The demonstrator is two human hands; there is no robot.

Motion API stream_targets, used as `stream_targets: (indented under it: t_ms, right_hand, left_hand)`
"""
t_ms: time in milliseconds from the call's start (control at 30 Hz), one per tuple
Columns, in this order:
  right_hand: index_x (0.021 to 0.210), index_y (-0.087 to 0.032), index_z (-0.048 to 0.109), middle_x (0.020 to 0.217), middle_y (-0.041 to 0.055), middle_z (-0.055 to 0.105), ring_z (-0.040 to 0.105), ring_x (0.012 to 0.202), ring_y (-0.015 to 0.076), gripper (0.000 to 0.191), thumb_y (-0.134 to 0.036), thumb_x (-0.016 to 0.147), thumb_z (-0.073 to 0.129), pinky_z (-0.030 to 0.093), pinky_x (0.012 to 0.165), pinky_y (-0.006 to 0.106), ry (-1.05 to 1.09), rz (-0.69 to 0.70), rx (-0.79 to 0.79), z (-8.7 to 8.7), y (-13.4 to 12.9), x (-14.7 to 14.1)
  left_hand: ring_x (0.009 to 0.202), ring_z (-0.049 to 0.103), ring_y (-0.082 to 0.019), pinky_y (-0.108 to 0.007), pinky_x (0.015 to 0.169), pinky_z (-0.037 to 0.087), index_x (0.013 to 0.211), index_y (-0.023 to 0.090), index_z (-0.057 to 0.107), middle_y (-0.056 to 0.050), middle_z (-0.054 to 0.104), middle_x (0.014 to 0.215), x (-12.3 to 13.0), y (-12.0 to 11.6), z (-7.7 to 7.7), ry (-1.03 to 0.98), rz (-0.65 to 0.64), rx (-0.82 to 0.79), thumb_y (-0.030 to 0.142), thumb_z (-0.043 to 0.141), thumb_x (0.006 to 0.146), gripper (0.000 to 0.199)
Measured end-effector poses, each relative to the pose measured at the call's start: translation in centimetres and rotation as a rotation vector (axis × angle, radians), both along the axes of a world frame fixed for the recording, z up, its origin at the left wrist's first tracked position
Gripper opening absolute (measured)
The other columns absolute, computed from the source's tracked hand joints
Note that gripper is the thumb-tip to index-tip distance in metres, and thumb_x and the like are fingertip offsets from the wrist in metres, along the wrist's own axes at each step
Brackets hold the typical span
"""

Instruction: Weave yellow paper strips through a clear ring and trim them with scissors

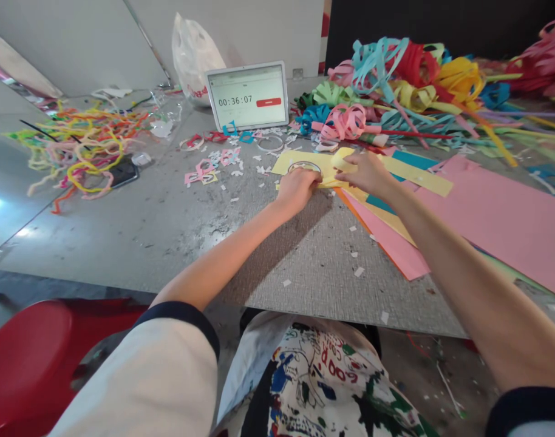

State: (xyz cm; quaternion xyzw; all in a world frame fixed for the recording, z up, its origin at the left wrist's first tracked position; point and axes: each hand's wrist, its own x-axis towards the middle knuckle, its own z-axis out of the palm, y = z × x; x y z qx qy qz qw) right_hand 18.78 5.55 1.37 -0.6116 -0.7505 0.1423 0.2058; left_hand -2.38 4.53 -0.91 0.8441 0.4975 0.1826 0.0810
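My right hand (367, 173) has its thumb and fingers closed on a curled yellow paper strip (342, 159), held just above the table. To its left, my left hand (299, 186) is bent down with its fingers pressed together on yellow paper at the front edge of a yellow sheet (283, 162); the fingertips are partly hidden. A ring that looks like a tape roll (305, 164) lies on that sheet, just behind my left hand. Blue, yellow, orange and pink paper sheets (407, 258) spread under and beside my right forearm.
A tablet showing a timer (248, 97) stands at the back, before a white plastic bag (193, 54). Looped paper-strip flowers (380, 67) pile up at the back right. Tangled fuzzy stems (95, 145) lie left. Paper scraps (236, 173) dot the table. A red stool (31, 364) stands lower left.
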Motion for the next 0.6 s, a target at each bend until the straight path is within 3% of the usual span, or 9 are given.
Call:
stream_targets:
  t_ms: [100,167,400,533,600]
  right_hand:
    - [0.112,-0.022,0.082,0.132,0.0164,0.078,0.069,0.131,0.0421,0.029,-0.025,0.083,0.08,0.055,0.108,0.054,0.023,0.054,0.085,-1.1,0.7,0.2]
    - [0.116,-0.025,0.084,0.137,0.0142,0.077,0.067,0.134,0.0423,0.034,-0.026,0.082,0.081,0.055,0.109,0.056,0.047,0.085,0.078,-1.7,1.2,0.2]
    - [0.101,-0.024,0.088,0.114,0.013,0.083,0.076,0.113,0.0385,0.019,-0.026,0.089,0.073,0.056,0.096,0.047,0.075,0.059,0.055,-2.8,2.0,-0.7]
    - [0.093,-0.022,0.085,0.107,0.0135,0.082,0.075,0.11,0.0383,0.011,-0.026,0.085,0.079,0.055,0.089,0.044,0.071,-0.005,0.089,-3.3,2.4,-1.5]
    - [0.092,-0.02,0.082,0.103,0.0137,0.08,0.075,0.107,0.0386,0.01,-0.025,0.084,0.08,0.055,0.087,0.045,0.073,-0.038,0.089,-3.5,2.6,-1.7]
  left_hand:
    - [0.123,0.07,-0.028,-0.042,0.105,0.052,0.117,0.027,0.083,-0.009,0.081,0.121,-0.3,0.3,-0.3,-0.018,0.011,0.008,0.013,0.054,0.095,0.038]
    - [0.125,0.069,-0.028,-0.042,0.108,0.051,0.118,0.026,0.082,-0.01,0.081,0.122,-0.4,0.4,-0.4,-0.03,0.015,0.009,0.013,0.055,0.094,0.038]
    - [0.124,0.067,-0.028,-0.04,0.108,0.05,0.109,0.023,0.082,-0.011,0.079,0.124,-0.3,0.6,-0.3,-0.039,0.026,-0.014,0.013,0.052,0.096,0.034]
    - [0.125,0.066,-0.029,-0.041,0.108,0.05,0.096,0.021,0.082,-0.011,0.076,0.13,-0.3,1.6,-1.2,-0.054,0.0,0.048,0.012,0.052,0.095,0.031]
    - [0.121,0.068,-0.03,-0.042,0.107,0.052,0.094,0.021,0.082,-0.012,0.078,0.122,-0.4,2.4,-1.9,-0.078,0.008,0.053,0.01,0.054,0.092,0.031]
